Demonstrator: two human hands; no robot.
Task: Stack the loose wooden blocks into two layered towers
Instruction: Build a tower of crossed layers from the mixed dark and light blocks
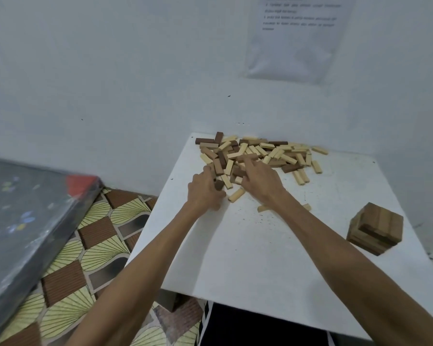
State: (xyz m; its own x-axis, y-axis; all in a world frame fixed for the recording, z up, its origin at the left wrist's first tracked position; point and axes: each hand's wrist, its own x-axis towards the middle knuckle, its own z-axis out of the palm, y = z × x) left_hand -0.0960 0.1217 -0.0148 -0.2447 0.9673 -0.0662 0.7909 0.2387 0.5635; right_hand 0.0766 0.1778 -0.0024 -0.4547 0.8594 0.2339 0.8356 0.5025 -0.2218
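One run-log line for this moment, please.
left grip: holds dark block | right grip: on block pile | tower: one begun, right side of table

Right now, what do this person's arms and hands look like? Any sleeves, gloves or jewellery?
Both forearms are bare as far as the view shows: no sleeves. The left hand and right hand wear no gloves, and I see no ring, watch or bracelet, though the picture is slightly blurred. A black garment with a white stripe shows below.

Light and dark blocks (260,152) lie jumbled at the tabletop's (260,258) far edge; a short brown tower (375,228) stands right.
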